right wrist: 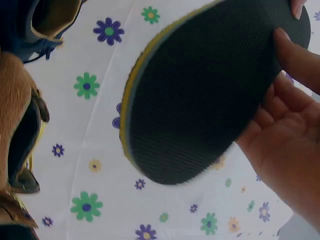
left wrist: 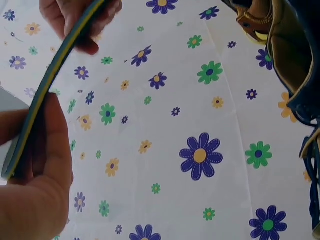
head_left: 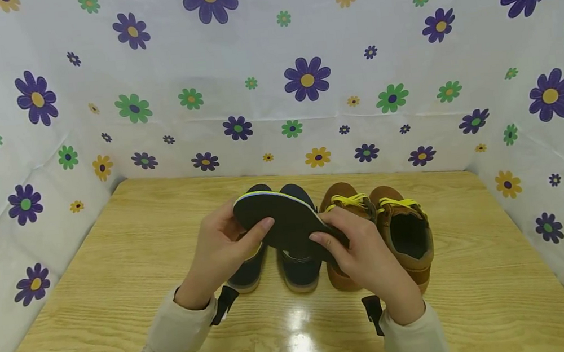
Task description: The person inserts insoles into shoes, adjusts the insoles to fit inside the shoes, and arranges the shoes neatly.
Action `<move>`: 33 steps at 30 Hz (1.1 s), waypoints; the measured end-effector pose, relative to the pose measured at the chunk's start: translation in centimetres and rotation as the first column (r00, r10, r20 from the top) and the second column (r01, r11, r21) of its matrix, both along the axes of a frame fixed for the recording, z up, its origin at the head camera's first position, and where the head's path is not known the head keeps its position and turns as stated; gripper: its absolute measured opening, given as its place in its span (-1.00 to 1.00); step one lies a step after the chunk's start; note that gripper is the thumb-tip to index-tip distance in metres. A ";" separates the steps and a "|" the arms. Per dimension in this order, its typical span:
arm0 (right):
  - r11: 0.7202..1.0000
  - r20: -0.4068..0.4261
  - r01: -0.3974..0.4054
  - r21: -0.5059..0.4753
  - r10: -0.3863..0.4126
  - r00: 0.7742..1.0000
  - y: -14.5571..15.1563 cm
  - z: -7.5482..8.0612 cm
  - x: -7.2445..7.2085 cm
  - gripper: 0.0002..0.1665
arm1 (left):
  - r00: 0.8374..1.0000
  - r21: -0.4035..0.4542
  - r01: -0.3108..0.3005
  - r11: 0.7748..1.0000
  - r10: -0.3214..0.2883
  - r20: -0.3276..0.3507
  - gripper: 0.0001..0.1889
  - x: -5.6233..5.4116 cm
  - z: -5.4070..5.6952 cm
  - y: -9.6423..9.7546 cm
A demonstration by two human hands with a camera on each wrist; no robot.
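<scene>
Both hands hold up a black insole (head_left: 286,223) with a thin yellow and blue-grey layered edge. My left hand (head_left: 222,247) pinches its rounded left end, thumb on the black face. On the right part, my right hand (head_left: 362,247) grips it with the thumb on the same face. The left wrist view shows the insole (left wrist: 55,70) edge-on and bent. In the right wrist view, the ribbed dark face of the insole (right wrist: 200,95) fills the middle. Behind it stand dark navy shoes (head_left: 301,273), partly hidden by the insole and hands.
Brown shoes (head_left: 412,237) with yellow laces stand to the right of the navy pair, one partly behind the right hand. All are on a wooden table (head_left: 131,253). A white cloth (head_left: 259,48) with flower prints encloses the back and sides.
</scene>
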State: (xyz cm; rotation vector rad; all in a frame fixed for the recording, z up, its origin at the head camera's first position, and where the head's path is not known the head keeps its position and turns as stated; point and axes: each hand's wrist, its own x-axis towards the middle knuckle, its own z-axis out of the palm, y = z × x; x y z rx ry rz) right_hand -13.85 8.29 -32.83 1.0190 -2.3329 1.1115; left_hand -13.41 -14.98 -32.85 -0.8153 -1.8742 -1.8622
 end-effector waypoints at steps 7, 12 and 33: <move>0.987 -0.194 0.156 0.026 -0.148 0.970 -0.3 0.0 0.0 -0.24 | 0.990 0.091 -0.126 0.988 0.119 0.073 -0.76 0.2 -0.5 1.0; 0.981 -0.320 0.183 0.068 -0.152 0.935 -0.8 0.0 -0.1 0.04 | 0.987 0.149 -0.151 0.977 0.142 0.071 -0.73 0.2 -0.7 1.9; 0.950 -0.416 0.295 0.104 -0.228 0.880 -0.7 -0.3 -0.1 -0.11 | 0.961 -0.080 -0.272 0.959 0.265 -0.080 -0.57 -0.8 0.3 -0.6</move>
